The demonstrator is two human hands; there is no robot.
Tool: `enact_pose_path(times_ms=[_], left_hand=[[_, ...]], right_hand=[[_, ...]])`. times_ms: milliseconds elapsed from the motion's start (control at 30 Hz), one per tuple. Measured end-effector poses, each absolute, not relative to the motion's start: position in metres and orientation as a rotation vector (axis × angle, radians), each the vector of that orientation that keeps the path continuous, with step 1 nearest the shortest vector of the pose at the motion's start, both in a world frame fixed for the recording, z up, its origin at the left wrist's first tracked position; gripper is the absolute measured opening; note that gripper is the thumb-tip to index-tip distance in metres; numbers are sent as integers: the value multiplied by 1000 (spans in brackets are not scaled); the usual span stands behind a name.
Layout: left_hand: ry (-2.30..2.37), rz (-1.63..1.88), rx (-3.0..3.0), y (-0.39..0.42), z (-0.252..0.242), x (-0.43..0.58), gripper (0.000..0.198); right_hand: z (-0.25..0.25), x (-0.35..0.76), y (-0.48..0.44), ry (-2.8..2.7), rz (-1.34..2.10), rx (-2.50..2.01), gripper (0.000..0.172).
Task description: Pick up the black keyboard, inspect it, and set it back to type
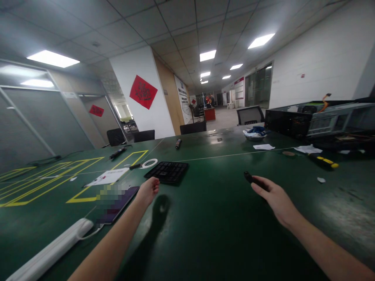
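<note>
Head view: right hand [274, 197], right of centre, grips black object [247, 176] over table [211, 218]; grasp looks done, object not set down. Left hand [149, 190], left of centre, curled closed near tray [170, 171]; whether holding something, cannot tell.

One head-worn view, facing forward and down across a green table [211, 230], left hand [149, 189] and right hand [274, 197] near, wide (even the ceiling [180, 25] fits).

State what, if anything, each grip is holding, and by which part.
The right grip holds a small dark object by one end, the other jutting free. Whether the curled left grip holds anything cannot be told.
</note>
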State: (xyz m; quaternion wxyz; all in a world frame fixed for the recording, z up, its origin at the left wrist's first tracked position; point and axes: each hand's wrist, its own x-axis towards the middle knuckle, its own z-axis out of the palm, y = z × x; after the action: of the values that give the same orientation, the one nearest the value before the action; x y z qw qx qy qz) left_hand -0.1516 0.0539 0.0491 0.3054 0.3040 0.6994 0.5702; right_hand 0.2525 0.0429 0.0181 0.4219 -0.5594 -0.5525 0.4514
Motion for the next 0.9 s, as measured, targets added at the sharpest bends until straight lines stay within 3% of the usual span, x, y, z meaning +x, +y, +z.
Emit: enact_pose_path(times_ms=[267,500,800,900], left_hand=[[2482,859,1285,130,54,-172,20],[2574,445,1423,151,55,-174,21],[2153,753,1693,96,46,-73,36],[1602,1105,1676,63,33,-18,38]], right_hand=[[-1,248,44,-1626,1138,-1430,51],[-9,244,49,-1662,1043,-1432,46],[1,239,47,-1743,997,-1395,42],[3,234,45,-1785,974,-1284,42]])
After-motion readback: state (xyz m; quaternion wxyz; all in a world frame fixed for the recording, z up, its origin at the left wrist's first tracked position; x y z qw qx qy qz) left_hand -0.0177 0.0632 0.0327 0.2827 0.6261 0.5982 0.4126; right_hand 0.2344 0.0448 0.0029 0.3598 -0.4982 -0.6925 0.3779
